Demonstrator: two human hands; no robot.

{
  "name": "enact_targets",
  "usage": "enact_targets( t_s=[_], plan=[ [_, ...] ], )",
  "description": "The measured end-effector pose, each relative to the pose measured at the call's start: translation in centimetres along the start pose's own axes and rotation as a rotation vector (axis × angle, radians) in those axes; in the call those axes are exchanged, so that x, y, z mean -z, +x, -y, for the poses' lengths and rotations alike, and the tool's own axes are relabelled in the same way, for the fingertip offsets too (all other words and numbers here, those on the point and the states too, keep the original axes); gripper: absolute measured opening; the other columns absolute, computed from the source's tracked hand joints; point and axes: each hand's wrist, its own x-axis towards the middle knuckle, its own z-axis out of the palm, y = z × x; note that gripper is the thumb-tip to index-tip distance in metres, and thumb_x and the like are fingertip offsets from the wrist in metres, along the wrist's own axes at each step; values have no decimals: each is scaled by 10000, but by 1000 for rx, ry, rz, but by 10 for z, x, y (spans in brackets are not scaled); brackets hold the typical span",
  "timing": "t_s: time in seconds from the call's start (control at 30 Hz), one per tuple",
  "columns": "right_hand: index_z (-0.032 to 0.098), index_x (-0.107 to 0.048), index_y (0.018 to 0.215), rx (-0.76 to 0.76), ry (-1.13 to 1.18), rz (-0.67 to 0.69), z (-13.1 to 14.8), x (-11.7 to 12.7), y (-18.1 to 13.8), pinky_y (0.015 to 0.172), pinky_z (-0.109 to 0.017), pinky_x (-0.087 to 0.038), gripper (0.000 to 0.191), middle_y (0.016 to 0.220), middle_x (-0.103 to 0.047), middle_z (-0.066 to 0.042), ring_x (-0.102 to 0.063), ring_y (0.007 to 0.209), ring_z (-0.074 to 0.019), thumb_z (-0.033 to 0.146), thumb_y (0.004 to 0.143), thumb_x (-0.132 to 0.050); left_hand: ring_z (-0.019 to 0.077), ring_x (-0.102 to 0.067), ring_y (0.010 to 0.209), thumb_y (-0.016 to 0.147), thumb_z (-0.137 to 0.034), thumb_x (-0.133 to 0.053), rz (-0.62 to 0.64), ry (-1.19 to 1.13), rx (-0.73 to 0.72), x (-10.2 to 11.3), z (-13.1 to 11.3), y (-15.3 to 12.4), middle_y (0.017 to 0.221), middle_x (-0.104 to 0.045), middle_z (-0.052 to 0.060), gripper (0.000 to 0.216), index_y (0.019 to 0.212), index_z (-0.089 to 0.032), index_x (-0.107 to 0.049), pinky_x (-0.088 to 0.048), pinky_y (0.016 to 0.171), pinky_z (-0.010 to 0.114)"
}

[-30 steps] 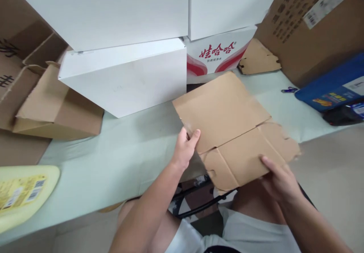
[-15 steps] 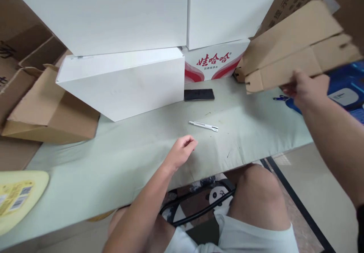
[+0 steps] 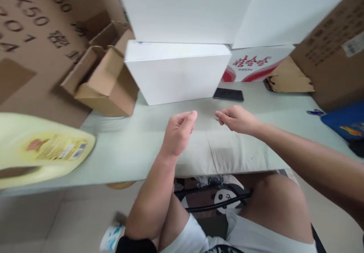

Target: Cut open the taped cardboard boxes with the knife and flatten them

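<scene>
Your left hand (image 3: 178, 133) is loosely curled and holds nothing; your right hand (image 3: 237, 119) is pinched low over the table (image 3: 136, 147), contents hidden; phone (image 3: 229, 94) parked clear behind.

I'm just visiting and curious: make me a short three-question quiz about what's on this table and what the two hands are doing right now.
1. True or false: the left hand and right hand both grip a sheet of cardboard.
2. What dark flat thing lies before the white box?
A. a phone
B. a wallet
C. a remote
3. Fill in: the open brown carton stands to the ____ of the white box.

Key:
1. False; both hover loosely curled over the table, holding nothing that shows.
2. A, the phone.
3. Left.
</scene>
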Motion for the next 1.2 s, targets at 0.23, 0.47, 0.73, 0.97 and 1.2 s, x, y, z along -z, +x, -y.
enact_targets(
  t_s=[0.23, 0.47, 0.73, 0.97, 1.2],
  plan=[
    [207, -661, 832, 594, -329, -117, 154, -70, 46, 602, -301, -349, 314, 745, -646, -11, -541, 655, -157, 432, 992, -512, 104, -205, 519, 991, -245, -534, -181, -133, -343, 47, -37, -35, 554, -217, -38, 484, 585, -195, -276, -161, 538, 351],
    [271, -452, 1480, 913, -494, -188, 257, -118, 92, 699, -286, -429, 555, 1574, -444, -63, -638, 1063, -198, 24, 987, -382, 98, -210, 506, 988, -236, -524, -295, -210, -360, 76, -36, -35, 552, -233, -36, 486, 577, -199, -268, -161, 509, 337],
    [238, -598, 1295, 899, -615, -157, 267, -125, 121, 809, -314, -519, 433, 1393, -582, -47, -675, 1085, -214, 7, 983, -405, 85, -228, 495, 975, -320, -581, -429, -188, -368, 95, -40, -40, 546, -240, -40, 526, 571, -196, -269, -201, 492, 309],
    [382, -358, 1568, 1051, -576, 61, 280, -131, 100, 951, -345, -557, 584, 1763, -198, 52, -511, 1433, -244, 194, 1023, -452, 86, -202, 482, 902, -377, -611, -556, -169, -337, 94, -51, -40, 529, -197, -40, 557, 549, -197, -221, -190, 469, 300],
    [241, -650, 1209, 954, -790, -41, 287, -137, 91, 810, -377, -563, 325, 1325, -622, -58, -685, 1061, -246, 177, 1063, -366, 87, -187, 473, 857, -310, -630, -587, -170, -373, 89, -58, -43, 515, -188, -38, 535, 534, -195, -220, -184, 463, 299]
  ],
)
